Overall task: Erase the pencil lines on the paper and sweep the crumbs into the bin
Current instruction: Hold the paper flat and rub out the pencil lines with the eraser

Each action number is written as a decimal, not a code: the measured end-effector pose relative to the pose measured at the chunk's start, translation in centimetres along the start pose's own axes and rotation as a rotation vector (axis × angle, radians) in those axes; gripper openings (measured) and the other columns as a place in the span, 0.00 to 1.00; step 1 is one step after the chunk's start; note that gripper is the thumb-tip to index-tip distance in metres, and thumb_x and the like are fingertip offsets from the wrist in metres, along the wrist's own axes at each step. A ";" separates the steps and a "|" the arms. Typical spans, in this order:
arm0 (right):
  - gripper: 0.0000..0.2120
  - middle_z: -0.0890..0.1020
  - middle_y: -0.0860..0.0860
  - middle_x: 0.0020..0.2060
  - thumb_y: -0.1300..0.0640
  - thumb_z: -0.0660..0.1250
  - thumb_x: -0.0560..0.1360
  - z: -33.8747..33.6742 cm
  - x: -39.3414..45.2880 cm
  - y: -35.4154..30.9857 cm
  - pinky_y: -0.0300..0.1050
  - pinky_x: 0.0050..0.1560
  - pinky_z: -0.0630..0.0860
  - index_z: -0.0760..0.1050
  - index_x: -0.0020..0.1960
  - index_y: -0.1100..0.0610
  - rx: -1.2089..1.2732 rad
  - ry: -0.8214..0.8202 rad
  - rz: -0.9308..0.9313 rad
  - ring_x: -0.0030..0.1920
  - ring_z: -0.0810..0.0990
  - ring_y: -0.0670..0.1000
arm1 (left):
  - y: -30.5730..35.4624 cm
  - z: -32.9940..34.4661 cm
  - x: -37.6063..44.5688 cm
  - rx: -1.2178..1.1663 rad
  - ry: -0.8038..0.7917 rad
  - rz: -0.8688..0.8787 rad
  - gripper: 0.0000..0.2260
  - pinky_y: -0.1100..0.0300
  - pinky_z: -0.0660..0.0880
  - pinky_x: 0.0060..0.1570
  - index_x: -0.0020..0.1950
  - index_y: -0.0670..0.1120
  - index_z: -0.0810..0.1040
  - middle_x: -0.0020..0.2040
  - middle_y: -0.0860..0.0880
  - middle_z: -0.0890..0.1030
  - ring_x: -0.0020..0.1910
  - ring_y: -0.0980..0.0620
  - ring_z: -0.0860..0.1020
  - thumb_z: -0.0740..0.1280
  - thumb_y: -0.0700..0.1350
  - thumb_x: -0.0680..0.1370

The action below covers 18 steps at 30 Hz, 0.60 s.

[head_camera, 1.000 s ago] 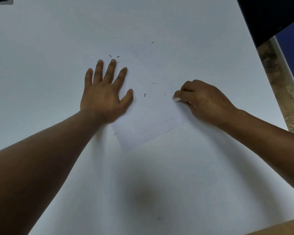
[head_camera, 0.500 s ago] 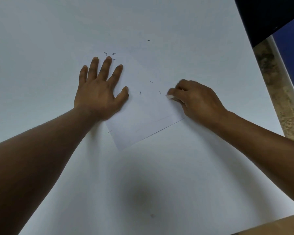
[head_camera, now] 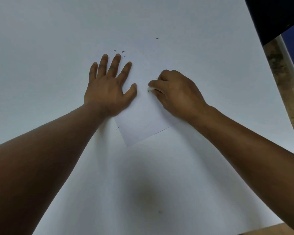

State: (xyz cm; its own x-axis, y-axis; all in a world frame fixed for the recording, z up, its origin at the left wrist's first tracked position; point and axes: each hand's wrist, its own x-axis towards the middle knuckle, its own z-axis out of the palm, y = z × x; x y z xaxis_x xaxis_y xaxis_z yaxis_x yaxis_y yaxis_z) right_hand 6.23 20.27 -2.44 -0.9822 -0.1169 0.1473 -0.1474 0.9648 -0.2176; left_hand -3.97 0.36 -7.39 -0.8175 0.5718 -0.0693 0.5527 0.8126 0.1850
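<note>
The paper [head_camera: 143, 119] lies flat and skewed on the white table [head_camera: 58, 39], one corner pointing back toward the person, its far part hard to tell from the tabletop. It looks like a single thin sheet: light, limp and ready to slide or crease under a rubbing stroke, so it wants pinning flat close to where the rubbing is done, not lifting by an edge. That is how it is held. The left hand [head_camera: 109, 89] lies palm down with fingers straight and spread, its heel and thumb on the sheet's left side, holding nothing. The right hand [head_camera: 175, 94] is curled, its fingertips pinching a small white eraser [head_camera: 150, 89] whose end touches the paper just beside the left thumb. I see no pencil line under it; the hand hides what lies beyond.

Dark eraser crumbs [head_camera: 121, 52] lie in a small cluster just past the left fingertips, one more crumb [head_camera: 157, 38] sits farther off, and another curl [head_camera: 118, 128] lies by the sheet's left edge. They look featherlight and will likely scatter or smear if brushed hard.

No bin is in view, so I cannot tell where the sweeping will end. A dark panel [head_camera: 275, 16] fills the far right corner, with mottled floor [head_camera: 285, 78] beyond the table's right edge. Nothing stands between the hands and the sheet.
</note>
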 end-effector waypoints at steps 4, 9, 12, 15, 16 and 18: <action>0.08 0.78 0.52 0.39 0.53 0.64 0.79 -0.3 -2.0 -1.9 0.48 0.37 0.75 0.80 0.49 0.57 0.056 0.002 0.043 0.40 0.77 0.55 | 0.0 0.1 0.0 0.005 -0.002 0.003 0.34 0.41 0.42 0.81 0.85 0.56 0.51 0.85 0.48 0.48 0.84 0.41 0.43 0.46 0.68 0.80; 0.09 0.76 0.49 0.31 0.54 0.63 0.79 0.3 -5.1 -4.4 0.49 0.34 0.75 0.79 0.47 0.57 0.165 0.058 0.190 0.31 0.74 0.52 | 0.0 0.0 -0.1 0.012 0.004 0.008 0.34 0.40 0.42 0.81 0.85 0.55 0.51 0.85 0.47 0.49 0.84 0.40 0.44 0.45 0.67 0.81; 0.10 0.78 0.51 0.33 0.55 0.63 0.80 1.8 -5.6 -6.4 0.48 0.34 0.76 0.81 0.52 0.57 0.167 0.076 0.205 0.33 0.77 0.54 | 0.0 0.0 -0.2 0.001 0.010 0.013 0.34 0.40 0.42 0.81 0.85 0.55 0.52 0.85 0.47 0.49 0.84 0.40 0.44 0.46 0.67 0.81; 0.10 0.75 0.51 0.31 0.55 0.61 0.81 2.4 -6.9 -7.6 0.48 0.32 0.75 0.80 0.51 0.59 0.169 0.078 0.258 0.30 0.74 0.53 | 0.0 0.0 -0.1 -0.001 0.008 0.013 0.33 0.39 0.42 0.81 0.85 0.55 0.52 0.85 0.47 0.49 0.84 0.40 0.44 0.47 0.67 0.81; 0.11 0.75 0.51 0.31 0.55 0.61 0.81 2.2 -7.6 -7.8 0.48 0.31 0.75 0.80 0.51 0.59 0.174 0.059 0.258 0.30 0.74 0.52 | 0.0 0.0 -0.1 0.000 0.006 0.014 0.33 0.39 0.42 0.80 0.85 0.55 0.52 0.85 0.47 0.49 0.84 0.40 0.44 0.48 0.66 0.82; 0.11 0.74 0.50 0.31 0.55 0.61 0.81 1.3 -8.5 -8.1 0.47 0.32 0.75 0.80 0.50 0.58 0.206 -0.007 0.238 0.31 0.73 0.52 | 0.0 0.0 -0.2 0.006 0.004 0.015 0.33 0.39 0.42 0.80 0.85 0.55 0.52 0.85 0.47 0.49 0.84 0.40 0.44 0.48 0.66 0.82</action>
State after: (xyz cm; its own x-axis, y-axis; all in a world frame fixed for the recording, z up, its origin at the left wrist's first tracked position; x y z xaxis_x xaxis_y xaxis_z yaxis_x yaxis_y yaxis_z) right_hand 15.62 13.11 -3.20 -0.9926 0.1041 0.0629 0.0665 0.8975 -0.4359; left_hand -3.82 0.31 -7.36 -0.8096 0.5838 -0.0622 0.5661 0.8043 0.1804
